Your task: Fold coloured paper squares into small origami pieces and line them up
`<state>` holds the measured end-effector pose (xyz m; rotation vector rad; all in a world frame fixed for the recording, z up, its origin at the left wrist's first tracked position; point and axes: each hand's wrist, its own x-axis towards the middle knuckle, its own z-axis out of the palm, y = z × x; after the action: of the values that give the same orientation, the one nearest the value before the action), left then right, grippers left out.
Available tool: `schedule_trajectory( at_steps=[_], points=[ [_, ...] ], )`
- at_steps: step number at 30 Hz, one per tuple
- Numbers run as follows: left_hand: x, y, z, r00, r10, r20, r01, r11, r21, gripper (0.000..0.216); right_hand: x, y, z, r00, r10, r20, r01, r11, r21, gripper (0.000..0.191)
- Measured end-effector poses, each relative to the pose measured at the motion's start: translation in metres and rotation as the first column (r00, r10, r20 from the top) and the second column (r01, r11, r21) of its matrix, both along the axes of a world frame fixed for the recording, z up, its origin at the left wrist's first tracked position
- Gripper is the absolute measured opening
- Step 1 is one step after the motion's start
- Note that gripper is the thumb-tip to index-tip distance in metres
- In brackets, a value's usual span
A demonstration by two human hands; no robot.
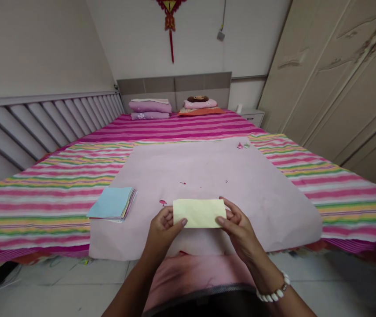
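Observation:
A pale yellow sheet of paper (199, 212), looking like a folded rectangle, is held up between my two hands above the front of the bed. My left hand (164, 228) pinches its left end, thumb on the near face and fingers curled behind. At the right end my right hand (239, 224) grips it the same way, with the index finger raised along the top corner. To the left lies a stack of coloured paper (111, 202), light blue sheet on top, resting on a large pale pink mat (207, 165).
Small red marks or scraps (163, 202) dot the mat, and two small folded paper pieces (239, 145) lie at its far right corner. A striped sheet (56, 176) covers the bed. Folded bedding (150, 108) sits by the headboard; a railing (42, 119) runs left, a wardrobe (333, 79) right.

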<state>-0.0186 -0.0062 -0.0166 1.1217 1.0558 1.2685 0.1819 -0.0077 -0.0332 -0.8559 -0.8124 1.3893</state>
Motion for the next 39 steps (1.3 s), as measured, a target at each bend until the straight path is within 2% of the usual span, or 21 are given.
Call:
schedule_trajectory(
  at_steps=[3,5,7,8,10,12,14,17,21,24,27,31,35,39],
  points=[
    [0.001,0.003,0.001,0.999,0.036,0.025,-0.037,0.999,0.013,0.078,-0.004,0.000,0.003,0.998,0.047,-0.032,-0.050,0.997,-0.066,0.039],
    [0.002,0.004,0.003,0.993,0.102,0.058,-0.102,0.995,-0.003,0.086,-0.008,-0.001,0.002,0.995,0.090,-0.041,-0.094,0.990,-0.105,0.031],
    [0.005,0.005,0.003,0.979,0.125,0.161,-0.120,0.992,-0.043,0.076,-0.013,-0.001,0.000,0.995,0.085,-0.059,-0.092,0.986,-0.136,0.030],
    [0.008,0.005,0.003,0.968,0.098,0.231,-0.086,0.994,-0.061,0.067,-0.016,-0.002,-0.001,0.995,0.069,-0.070,-0.078,0.986,-0.145,0.030],
    [0.017,0.003,0.002,0.934,-0.025,0.356,0.057,0.995,-0.080,0.049,-0.023,-0.003,-0.002,0.995,0.038,-0.087,-0.050,0.988,-0.143,0.028],
    [0.027,0.000,0.001,0.899,-0.140,0.415,0.199,0.975,-0.101,0.039,-0.030,-0.005,-0.002,0.996,0.034,-0.085,-0.045,0.991,-0.128,0.026],
    [0.034,-0.002,0.000,0.882,-0.152,0.446,0.235,0.962,-0.138,0.032,-0.034,-0.008,-0.002,0.996,0.068,-0.054,-0.073,0.991,-0.110,0.023],
    [0.035,-0.002,0.002,0.889,-0.075,0.451,0.181,0.963,-0.197,0.030,-0.031,-0.011,-0.003,0.992,0.107,0.061,-0.105,0.994,-0.044,0.020],
    [0.025,-0.001,0.010,0.902,-0.024,0.430,0.153,0.951,-0.268,0.032,-0.014,-0.012,-0.010,0.973,-0.008,0.231,-0.025,0.990,0.139,0.029],
    [0.018,-0.001,0.014,0.911,-0.073,0.406,0.215,0.924,-0.315,0.032,-0.004,-0.011,-0.012,0.921,-0.039,0.389,-0.095,0.943,0.318,0.043],
    [0.015,-0.002,0.015,0.913,-0.157,0.378,0.288,0.902,-0.322,0.033,-0.001,-0.011,-0.008,0.822,-0.092,0.561,-0.211,0.867,0.451,0.043],
    [0.015,-0.005,0.015,0.912,-0.219,0.347,0.326,0.900,-0.290,0.032,-0.004,-0.012,-0.005,0.773,-0.123,0.623,-0.285,0.809,0.514,0.029],
    [0.013,-0.007,0.017,0.885,-0.270,0.379,0.374,0.898,-0.231,0.032,-0.005,-0.012,-0.008,0.786,-0.148,0.600,-0.257,0.805,0.535,0.024],
    [0.011,-0.008,0.016,0.871,-0.243,0.427,0.366,0.901,-0.234,0.029,-0.005,-0.013,-0.009,0.736,-0.214,0.643,-0.254,0.792,0.555,0.025]
  ],
)
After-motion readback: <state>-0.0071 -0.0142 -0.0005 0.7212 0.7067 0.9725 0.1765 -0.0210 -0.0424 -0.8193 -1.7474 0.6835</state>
